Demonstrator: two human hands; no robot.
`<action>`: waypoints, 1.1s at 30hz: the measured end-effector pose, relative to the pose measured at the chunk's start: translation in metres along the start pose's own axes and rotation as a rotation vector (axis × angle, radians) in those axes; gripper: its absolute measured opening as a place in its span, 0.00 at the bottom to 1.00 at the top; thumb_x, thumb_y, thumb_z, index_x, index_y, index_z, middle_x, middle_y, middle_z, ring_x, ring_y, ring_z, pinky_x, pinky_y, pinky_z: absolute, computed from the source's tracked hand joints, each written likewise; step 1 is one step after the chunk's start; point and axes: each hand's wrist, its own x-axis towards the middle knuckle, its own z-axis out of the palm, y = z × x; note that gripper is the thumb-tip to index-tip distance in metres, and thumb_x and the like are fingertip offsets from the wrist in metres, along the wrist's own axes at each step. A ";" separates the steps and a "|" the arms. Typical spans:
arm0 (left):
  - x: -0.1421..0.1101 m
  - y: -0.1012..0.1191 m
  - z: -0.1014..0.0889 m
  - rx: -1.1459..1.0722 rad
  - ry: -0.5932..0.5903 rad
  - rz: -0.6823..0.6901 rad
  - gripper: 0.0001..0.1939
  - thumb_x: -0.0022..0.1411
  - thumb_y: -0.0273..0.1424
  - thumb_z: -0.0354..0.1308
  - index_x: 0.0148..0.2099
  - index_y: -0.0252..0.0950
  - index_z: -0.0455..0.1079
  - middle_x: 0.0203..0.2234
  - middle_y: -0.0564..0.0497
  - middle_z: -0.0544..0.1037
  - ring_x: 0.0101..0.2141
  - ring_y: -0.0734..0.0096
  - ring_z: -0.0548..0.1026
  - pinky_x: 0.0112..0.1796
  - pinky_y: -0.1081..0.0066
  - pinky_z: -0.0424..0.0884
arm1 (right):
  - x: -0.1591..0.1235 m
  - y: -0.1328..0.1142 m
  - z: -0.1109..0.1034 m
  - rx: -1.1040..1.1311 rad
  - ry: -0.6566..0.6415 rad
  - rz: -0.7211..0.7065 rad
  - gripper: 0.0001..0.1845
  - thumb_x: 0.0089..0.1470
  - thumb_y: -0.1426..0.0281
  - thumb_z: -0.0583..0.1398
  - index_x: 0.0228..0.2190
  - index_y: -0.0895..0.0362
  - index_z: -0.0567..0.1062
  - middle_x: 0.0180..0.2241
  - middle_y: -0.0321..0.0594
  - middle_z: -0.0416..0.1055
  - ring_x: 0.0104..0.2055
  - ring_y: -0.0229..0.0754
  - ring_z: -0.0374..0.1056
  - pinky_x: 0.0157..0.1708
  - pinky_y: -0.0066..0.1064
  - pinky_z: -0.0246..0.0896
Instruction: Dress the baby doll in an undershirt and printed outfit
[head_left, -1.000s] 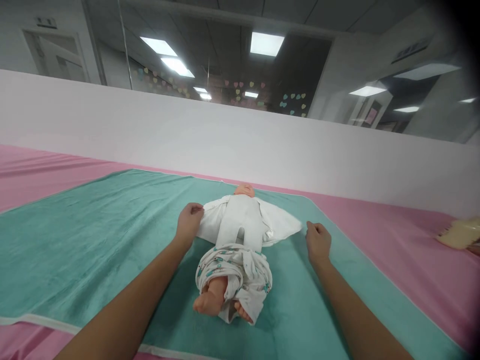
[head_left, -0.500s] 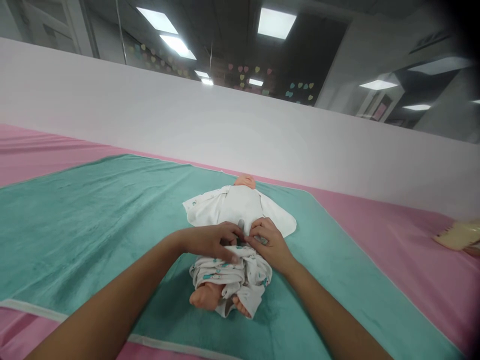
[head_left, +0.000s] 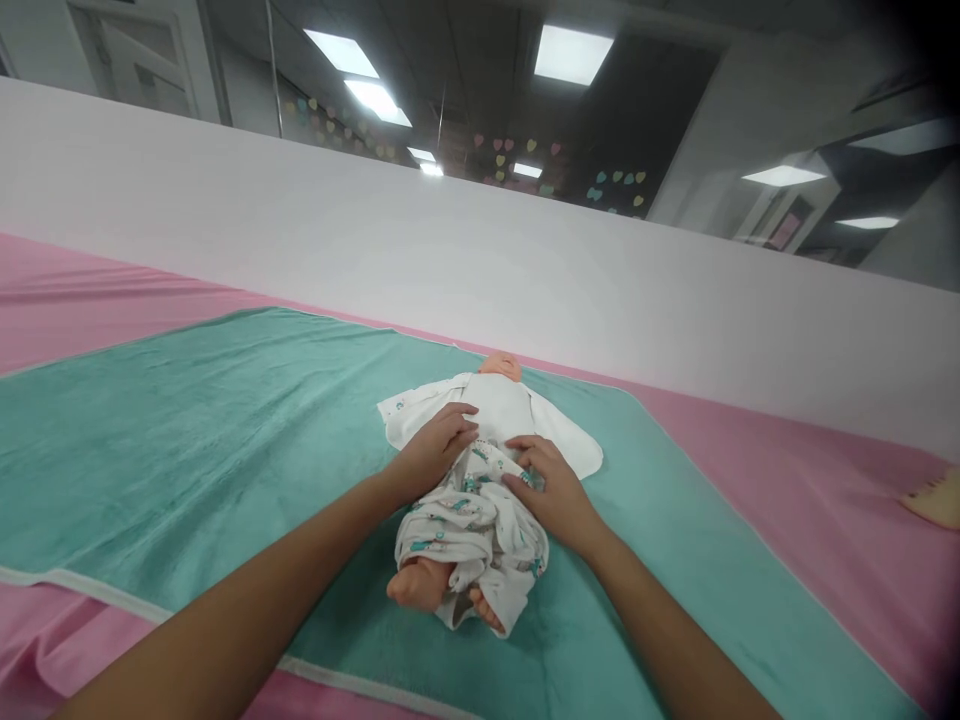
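A baby doll (head_left: 501, 366) lies on its back on a teal towel (head_left: 187, 430), head away from me, bare feet (head_left: 414, 587) toward me. It wears a white top (head_left: 504, 402) whose flaps spread out to both sides. A white patterned garment (head_left: 465, 520) is bunched round its legs and reaches its waist. My left hand (head_left: 439, 447) is closed on the garment's upper edge at the doll's left side, fingers lying over the white top. My right hand (head_left: 549, 482) grips the same edge on the other side.
The towel lies on a pink sheet (head_left: 787, 470). A low white wall (head_left: 450, 260) runs along the far side, with glass and a corridor behind it. A cream object (head_left: 934, 500) sits at the right edge.
My hands left the spread flaps of the white top, came together at the doll's waist, took hold of the patterned garment and drew its edge up toward the chest.
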 end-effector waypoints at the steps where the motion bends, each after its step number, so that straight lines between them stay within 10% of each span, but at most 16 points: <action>1: 0.000 -0.004 0.002 0.061 0.021 0.025 0.14 0.63 0.36 0.43 0.37 0.36 0.68 0.51 0.47 0.65 0.51 0.64 0.64 0.51 0.66 0.59 | 0.000 0.003 0.001 -0.018 0.030 0.022 0.07 0.51 0.65 0.57 0.25 0.54 0.66 0.50 0.41 0.64 0.53 0.46 0.57 0.52 0.44 0.52; 6: 0.003 -0.022 0.009 0.247 -0.017 -0.031 0.15 0.64 0.38 0.42 0.38 0.37 0.67 0.55 0.46 0.64 0.53 0.63 0.63 0.51 0.66 0.58 | 0.002 0.014 0.006 -0.199 0.063 0.028 0.09 0.57 0.63 0.51 0.31 0.54 0.67 0.55 0.41 0.60 0.57 0.45 0.53 0.54 0.43 0.50; 15: 0.051 -0.029 0.011 0.548 0.032 -0.274 0.17 0.63 0.43 0.40 0.38 0.37 0.64 0.24 0.47 0.73 0.30 0.58 0.72 0.31 0.68 0.60 | 0.053 0.029 0.008 -0.586 0.079 0.000 0.13 0.59 0.63 0.47 0.30 0.55 0.66 0.25 0.43 0.67 0.28 0.44 0.63 0.27 0.32 0.51; 20: 0.058 -0.047 0.018 0.401 0.170 -0.306 0.16 0.64 0.42 0.39 0.35 0.38 0.62 0.23 0.49 0.71 0.28 0.62 0.69 0.29 0.70 0.57 | 0.083 0.050 0.009 -0.370 0.209 0.241 0.14 0.55 0.57 0.50 0.27 0.53 0.65 0.20 0.36 0.65 0.24 0.42 0.60 0.25 0.29 0.47; 27: 0.041 -0.063 0.013 0.046 0.064 -0.171 0.13 0.56 0.42 0.51 0.31 0.37 0.62 0.27 0.54 0.68 0.30 0.70 0.65 0.33 0.72 0.62 | 0.061 0.082 0.029 0.001 0.432 0.408 0.20 0.44 0.51 0.57 0.28 0.55 0.66 0.27 0.36 0.66 0.29 0.41 0.62 0.30 0.32 0.57; 33: 0.040 -0.061 0.005 -0.058 -0.018 -0.132 0.09 0.56 0.37 0.49 0.30 0.37 0.59 0.40 0.50 0.70 0.42 0.64 0.66 0.45 0.67 0.61 | 0.055 0.082 0.022 0.160 0.272 0.374 0.26 0.48 0.55 0.56 0.46 0.56 0.65 0.47 0.45 0.65 0.48 0.44 0.62 0.48 0.37 0.56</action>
